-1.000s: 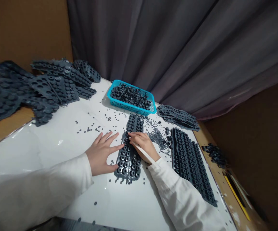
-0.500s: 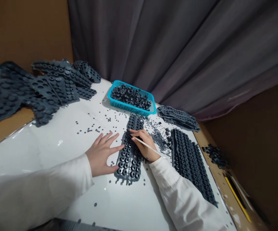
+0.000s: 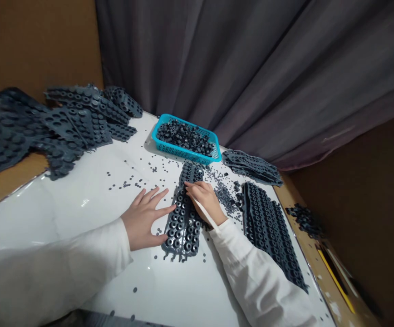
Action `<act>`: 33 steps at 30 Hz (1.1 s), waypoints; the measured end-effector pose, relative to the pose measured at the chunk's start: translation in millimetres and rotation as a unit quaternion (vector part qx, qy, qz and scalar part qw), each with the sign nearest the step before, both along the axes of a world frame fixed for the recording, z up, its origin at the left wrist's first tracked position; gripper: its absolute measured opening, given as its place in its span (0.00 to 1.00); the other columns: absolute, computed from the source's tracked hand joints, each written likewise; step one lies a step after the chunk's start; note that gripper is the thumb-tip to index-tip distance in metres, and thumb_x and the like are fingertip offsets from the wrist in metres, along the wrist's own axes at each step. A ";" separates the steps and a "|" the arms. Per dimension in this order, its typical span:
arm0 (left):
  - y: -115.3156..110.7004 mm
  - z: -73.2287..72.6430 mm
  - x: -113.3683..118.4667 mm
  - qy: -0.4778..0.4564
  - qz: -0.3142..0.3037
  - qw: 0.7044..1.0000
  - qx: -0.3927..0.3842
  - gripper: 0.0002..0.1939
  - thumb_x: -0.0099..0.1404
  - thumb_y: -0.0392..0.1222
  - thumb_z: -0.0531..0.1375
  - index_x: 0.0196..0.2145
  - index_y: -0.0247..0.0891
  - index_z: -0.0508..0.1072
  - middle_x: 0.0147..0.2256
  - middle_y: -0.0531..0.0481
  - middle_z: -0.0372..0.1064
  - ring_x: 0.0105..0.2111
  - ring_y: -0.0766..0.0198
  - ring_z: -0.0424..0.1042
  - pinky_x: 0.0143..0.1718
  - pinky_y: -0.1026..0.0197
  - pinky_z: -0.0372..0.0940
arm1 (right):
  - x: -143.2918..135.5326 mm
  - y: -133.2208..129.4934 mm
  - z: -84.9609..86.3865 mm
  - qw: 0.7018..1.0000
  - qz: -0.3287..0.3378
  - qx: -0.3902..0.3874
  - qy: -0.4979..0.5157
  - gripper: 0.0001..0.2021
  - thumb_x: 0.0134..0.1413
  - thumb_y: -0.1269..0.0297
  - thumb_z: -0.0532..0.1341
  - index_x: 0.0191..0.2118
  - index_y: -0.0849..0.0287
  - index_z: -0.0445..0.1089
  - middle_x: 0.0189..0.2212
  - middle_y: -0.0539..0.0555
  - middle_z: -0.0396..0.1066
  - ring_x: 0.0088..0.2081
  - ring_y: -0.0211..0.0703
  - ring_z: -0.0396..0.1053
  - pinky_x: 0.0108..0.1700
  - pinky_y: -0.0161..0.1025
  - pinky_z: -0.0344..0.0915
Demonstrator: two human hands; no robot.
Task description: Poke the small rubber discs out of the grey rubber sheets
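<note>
A dark grey rubber sheet (image 3: pixel 183 231) with rows of raised round rings lies lengthwise before me on the white tabletop. My left hand (image 3: pixel 146 220) is spread flat, its thumb and forefinger touching the sheet's left edge. Over the sheet's upper right part, my right hand (image 3: pixel 206 202) is closed around a thin white stick (image 3: pixel 205 213). The stick slants back towards the wrist; its working tip is hidden by the fingers. Small dark discs (image 3: pixel 226 195) lie scattered around the sheet, most densely to the right of it.
A blue basket (image 3: pixel 186 154) full of small dark rubber pieces stands behind the sheet. Stacked studded sheets (image 3: pixel 272 231) lie at right, more (image 3: pixel 251 167) behind them. A heap of sheets (image 3: pixel 71 122) covers the far left. A yellow tool (image 3: pixel 335 277) rests at the right edge.
My right hand has turned slightly, and the white stick now stands at a steeper slant, its back end closer to the wrist. The left hand and the sheet have stayed put.
</note>
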State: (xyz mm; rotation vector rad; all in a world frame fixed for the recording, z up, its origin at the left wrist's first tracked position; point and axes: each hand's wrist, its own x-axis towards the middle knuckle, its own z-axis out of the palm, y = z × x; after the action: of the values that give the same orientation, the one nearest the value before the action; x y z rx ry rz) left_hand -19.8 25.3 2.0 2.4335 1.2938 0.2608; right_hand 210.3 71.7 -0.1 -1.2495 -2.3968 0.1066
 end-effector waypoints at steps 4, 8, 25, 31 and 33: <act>-0.2 -0.1 -0.2 -0.010 0.001 1.000 0.000 0.34 0.50 0.51 0.63 0.56 0.53 0.64 0.65 0.50 0.43 0.64 0.45 0.41 0.62 0.40 0.36 | 1.3 9.1 5.5 0.996 -0.056 0.040 0.050 0.06 0.61 0.66 0.54 0.38 0.56 0.68 0.47 0.58 0.72 0.44 0.50 0.66 0.45 0.49 0.64; -0.4 -0.3 -0.3 -0.007 -0.001 1.000 0.003 0.34 0.50 0.51 0.63 0.56 0.53 0.64 0.65 0.50 0.43 0.64 0.45 0.41 0.62 0.40 0.36 | -1.7 5.3 11.5 0.990 -0.029 -0.018 0.140 0.05 0.60 0.66 0.55 0.39 0.56 0.66 0.47 0.57 0.72 0.46 0.47 0.67 0.47 0.47 0.65; -0.7 -0.1 -0.3 -0.007 0.002 1.000 0.008 0.35 0.50 0.51 0.63 0.56 0.53 0.64 0.65 0.49 0.44 0.64 0.44 0.42 0.62 0.40 0.36 | 6.3 23.3 0.8 0.998 -0.042 0.021 0.035 0.09 0.62 0.66 0.52 0.37 0.56 0.69 0.47 0.59 0.71 0.45 0.51 0.67 0.46 0.50 0.63; -0.9 0.9 -0.1 -0.009 0.001 1.000 0.003 0.35 0.50 0.51 0.63 0.57 0.54 0.64 0.65 0.50 0.43 0.64 0.44 0.41 0.62 0.40 0.36 | 6.2 23.1 10.9 0.988 -0.026 -0.016 0.154 0.05 0.60 0.64 0.55 0.39 0.55 0.67 0.48 0.58 0.71 0.48 0.49 0.67 0.49 0.49 0.64; -0.8 0.4 -0.2 -0.008 0.001 1.000 0.004 0.35 0.50 0.51 0.63 0.57 0.53 0.64 0.65 0.50 0.42 0.64 0.44 0.41 0.62 0.40 0.36 | 3.4 19.7 7.8 0.984 -0.002 -0.044 0.170 0.05 0.60 0.64 0.55 0.39 0.55 0.67 0.48 0.58 0.71 0.48 0.48 0.68 0.50 0.48 0.64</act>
State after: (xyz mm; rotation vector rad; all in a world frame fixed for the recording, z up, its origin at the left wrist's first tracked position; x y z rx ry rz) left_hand -20.0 24.4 2.4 2.4320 1.2918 0.2854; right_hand 213.7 91.4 7.7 -1.1676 -2.1135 0.3952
